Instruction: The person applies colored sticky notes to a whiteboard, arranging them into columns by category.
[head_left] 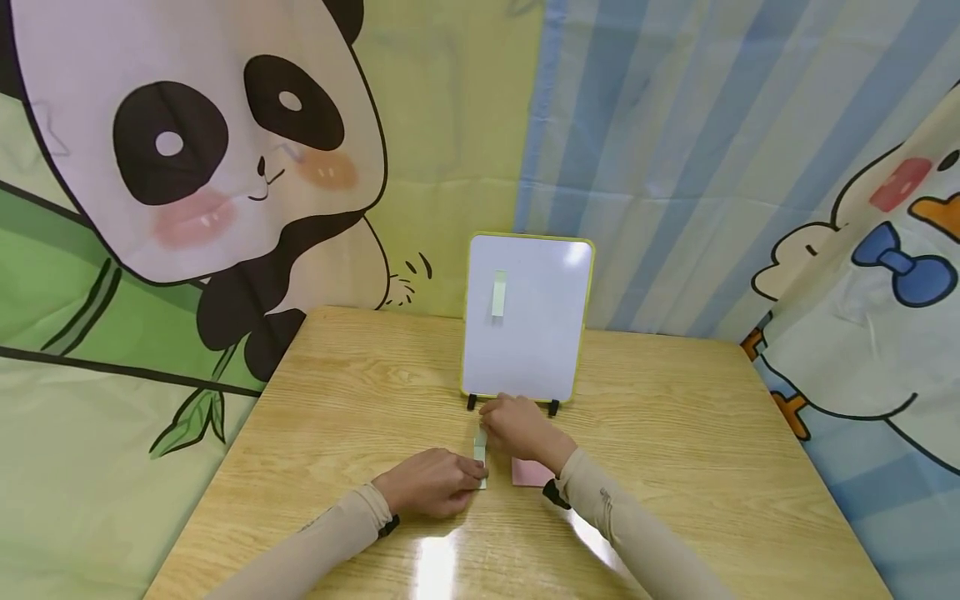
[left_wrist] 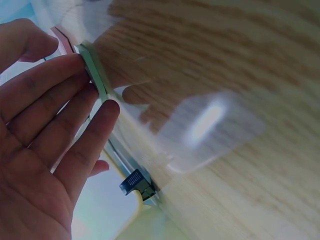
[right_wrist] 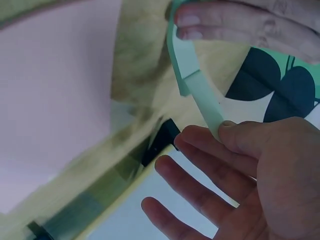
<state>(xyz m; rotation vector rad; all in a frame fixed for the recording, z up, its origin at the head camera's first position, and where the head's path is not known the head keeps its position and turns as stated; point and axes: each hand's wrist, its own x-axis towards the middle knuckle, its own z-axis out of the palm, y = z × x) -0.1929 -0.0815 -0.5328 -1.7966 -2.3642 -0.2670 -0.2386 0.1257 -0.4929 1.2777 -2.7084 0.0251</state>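
Between the hands, a narrow pale green sticky-note pad [right_wrist: 179, 62] lies on the table, its top strip lifted at the far end. My right hand [head_left: 521, 427] pinches the end of that lifted green strip [right_wrist: 206, 102] between thumb and forefinger, other fingers spread. My left hand [head_left: 435, 482] rests its fingertips on the near end of the pad; in the left wrist view its fingers [left_wrist: 67, 135] are mostly straight along the green edge, thumb apart. A pink sticky-note pad [head_left: 528, 473] lies under the right wrist, partly hidden by it.
A whiteboard [head_left: 528, 350] with a yellow frame stands on black feet [head_left: 553, 408] just beyond the right hand. One green strip [head_left: 498, 293] sticks to its upper left. The wooden table [head_left: 360, 367] meets a curtain with a panda and a duck at the back.
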